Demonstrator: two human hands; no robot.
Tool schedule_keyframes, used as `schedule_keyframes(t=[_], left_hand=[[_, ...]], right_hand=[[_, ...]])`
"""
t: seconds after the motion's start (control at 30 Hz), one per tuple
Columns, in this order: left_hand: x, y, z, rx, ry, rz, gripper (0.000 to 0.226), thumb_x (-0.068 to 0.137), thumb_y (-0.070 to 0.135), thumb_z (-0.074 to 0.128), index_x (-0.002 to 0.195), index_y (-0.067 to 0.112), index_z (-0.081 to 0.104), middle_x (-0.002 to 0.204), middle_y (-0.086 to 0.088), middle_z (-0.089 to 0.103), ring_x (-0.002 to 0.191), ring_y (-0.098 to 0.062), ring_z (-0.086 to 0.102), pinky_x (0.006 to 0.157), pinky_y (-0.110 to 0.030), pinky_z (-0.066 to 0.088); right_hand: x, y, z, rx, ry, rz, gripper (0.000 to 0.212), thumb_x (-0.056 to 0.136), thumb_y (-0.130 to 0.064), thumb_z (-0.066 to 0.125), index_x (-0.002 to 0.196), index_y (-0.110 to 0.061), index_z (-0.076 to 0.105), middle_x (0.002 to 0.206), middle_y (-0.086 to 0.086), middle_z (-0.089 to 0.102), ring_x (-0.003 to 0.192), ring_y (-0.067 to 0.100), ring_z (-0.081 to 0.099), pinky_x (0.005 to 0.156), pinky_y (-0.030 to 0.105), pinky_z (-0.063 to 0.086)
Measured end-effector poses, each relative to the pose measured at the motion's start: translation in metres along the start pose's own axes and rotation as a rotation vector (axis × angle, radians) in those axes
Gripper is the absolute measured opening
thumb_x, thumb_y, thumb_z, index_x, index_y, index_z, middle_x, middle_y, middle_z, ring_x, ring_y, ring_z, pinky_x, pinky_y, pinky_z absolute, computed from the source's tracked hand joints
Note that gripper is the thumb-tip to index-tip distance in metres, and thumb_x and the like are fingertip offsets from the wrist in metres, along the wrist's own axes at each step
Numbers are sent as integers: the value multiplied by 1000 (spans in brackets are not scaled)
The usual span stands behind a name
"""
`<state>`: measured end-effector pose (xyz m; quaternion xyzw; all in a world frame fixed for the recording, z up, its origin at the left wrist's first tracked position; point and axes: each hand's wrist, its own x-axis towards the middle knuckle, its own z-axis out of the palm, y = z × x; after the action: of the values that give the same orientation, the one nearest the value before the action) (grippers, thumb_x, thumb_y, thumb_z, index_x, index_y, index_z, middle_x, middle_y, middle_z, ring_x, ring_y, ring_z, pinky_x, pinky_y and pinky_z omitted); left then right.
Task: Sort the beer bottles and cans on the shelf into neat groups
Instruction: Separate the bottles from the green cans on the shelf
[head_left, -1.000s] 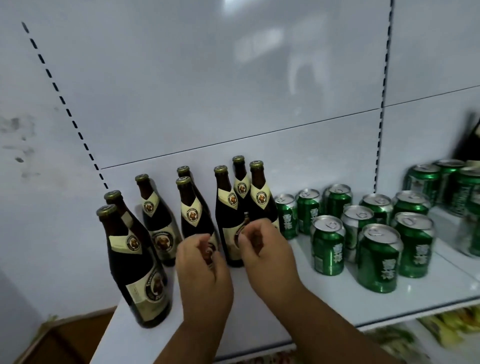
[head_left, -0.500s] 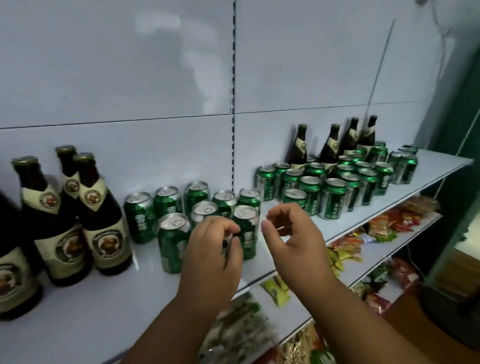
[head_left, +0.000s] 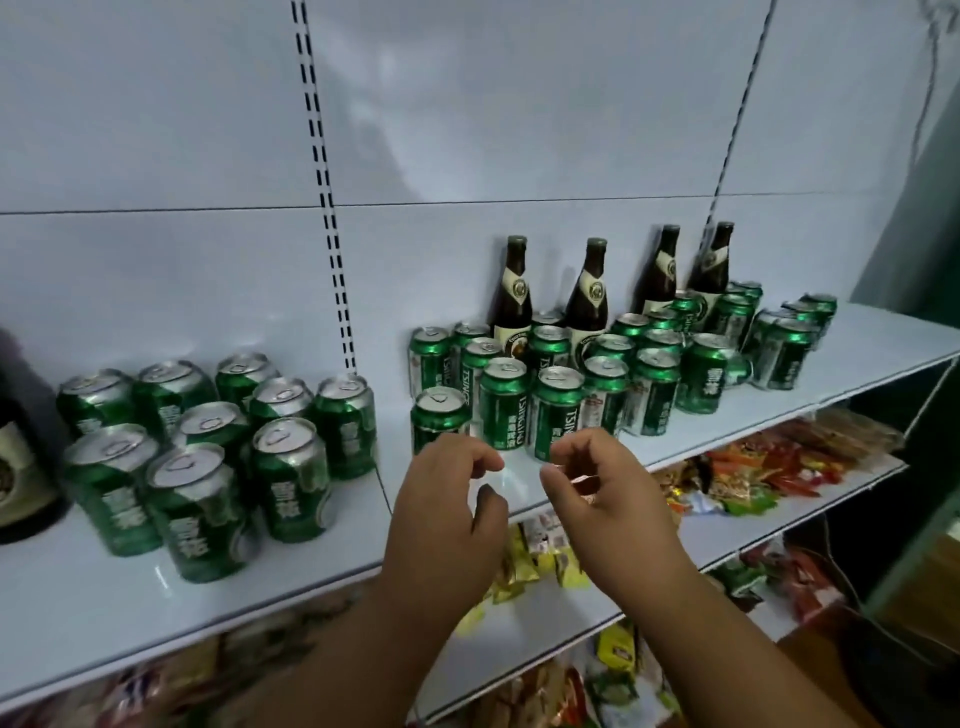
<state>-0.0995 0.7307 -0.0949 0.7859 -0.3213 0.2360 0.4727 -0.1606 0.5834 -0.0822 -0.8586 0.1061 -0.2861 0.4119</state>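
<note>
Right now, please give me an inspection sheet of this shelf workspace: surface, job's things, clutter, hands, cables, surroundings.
Surface: white shelf, glossy.
Job's things: left can group stands apart; four brown bottles stand behind the right can group, mixed.
Clutter: nothing seen.
Hands: left hand and right hand hold nothing, fingers loosely curled.
Cables: thin cable at lower right.
Surroundings: snack packets on the lower shelves.

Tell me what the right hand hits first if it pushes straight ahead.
Probably the front Tsingtao can: the right hand is just before it, fingers curled and holding nothing. Depth is uncertain.
</note>
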Motion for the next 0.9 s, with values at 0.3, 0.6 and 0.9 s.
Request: schedule_keyframes(t=[0.3,0.6,0.9], left_hand=[[65,-10,16,69,-28,-2,26,76,8,53,94,27,56,87,15,54,86,-2,51,73,-10,38],[145,2,78,84,-210,31,22,85,10,57,100,26,58,92,14,55,89,-5,52,77,-28,48],[193,23,166,122,-231,-82,20,91,16,55,105,29,57,92,18,51,82,0,55,72,-17,46]], right_hand=[[72,15,-2,-30,-46,-138,11,91,-19,65,93,-28,58,90,-7,59,84,10,57,72,31,50],[153,51,-56,-19,58,-58,18,93,-19,62,90,-36,58,82,-13,62,69,-3,57,60,19,43],[238,119,-112,20,-6,-20,13,95,-19,60,98,-31,62,90,-10,65,73,-2,60,59,14,46]])
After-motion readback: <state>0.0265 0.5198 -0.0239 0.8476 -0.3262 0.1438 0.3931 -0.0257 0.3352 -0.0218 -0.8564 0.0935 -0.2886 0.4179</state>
